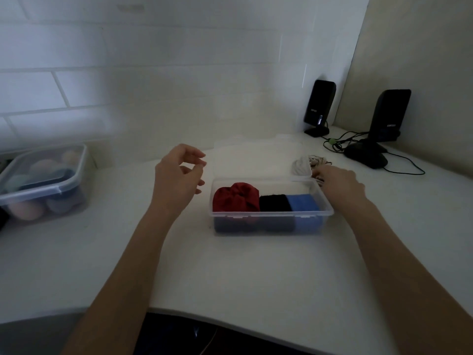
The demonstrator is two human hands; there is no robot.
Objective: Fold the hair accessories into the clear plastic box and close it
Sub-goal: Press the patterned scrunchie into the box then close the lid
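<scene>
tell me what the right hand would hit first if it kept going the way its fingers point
Probably the pale bundled hair accessory lying on the counter behind the clear plastic box. The right hand already has its fingertips at the bundle's edge; actual contact is unclear.

- Pretty dim overall, greyish cast, no strong light source in view.
- Shadows are soft; the wall tiles [61,88] look a bit brighter on the left.
- Wide-angle warp: the desk [230,272] edge bows and tile lines curve near the borders.
- Everything's slightly soft and smeary, and the dark speakers [318,106] lose detail. No real glare.
</scene>
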